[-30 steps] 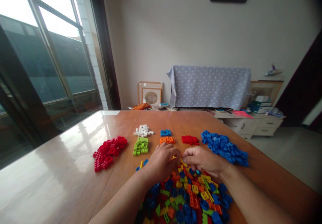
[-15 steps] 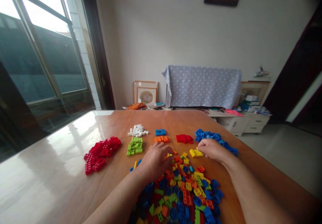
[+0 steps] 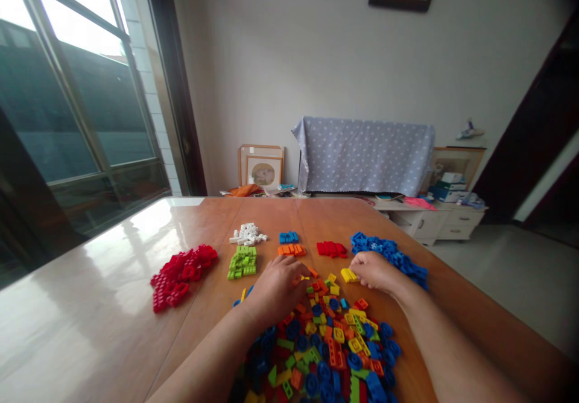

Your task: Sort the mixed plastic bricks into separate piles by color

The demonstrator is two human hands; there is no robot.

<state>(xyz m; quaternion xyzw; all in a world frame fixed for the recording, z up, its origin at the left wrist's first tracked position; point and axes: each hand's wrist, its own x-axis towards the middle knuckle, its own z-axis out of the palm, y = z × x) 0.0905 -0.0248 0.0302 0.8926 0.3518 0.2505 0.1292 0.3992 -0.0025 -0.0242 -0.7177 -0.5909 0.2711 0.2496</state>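
Note:
My right hand [image 3: 374, 269] is closed in a pinch at the right end of a small group of yellow bricks [image 3: 348, 275], with its fingertips on a yellow brick there. The fingers partly cover that end of the group. My left hand [image 3: 279, 287] rests over the far left side of a mixed pile of toy bricks [image 3: 335, 334], fingers bent and thumb apart. Nothing shows in its grasp, though its palm side is hidden. The pile holds orange, yellow, green and blue pieces and blue wheel-like rounds.
Sorted groups lie beyond the pile: red pieces [image 3: 181, 276] at left, green bricks [image 3: 243, 262], white bricks [image 3: 248, 234], small blue bricks [image 3: 288, 237], orange bricks [image 3: 292, 250], red bricks [image 3: 332, 249] and blue pieces [image 3: 391, 255]. The wooden table [image 3: 113, 306] has its right edge beyond my right arm.
My right hand has moved slightly left, and the yellow bricks appear closer together, with their right end more covered. My left hand stays almost still over the pile.

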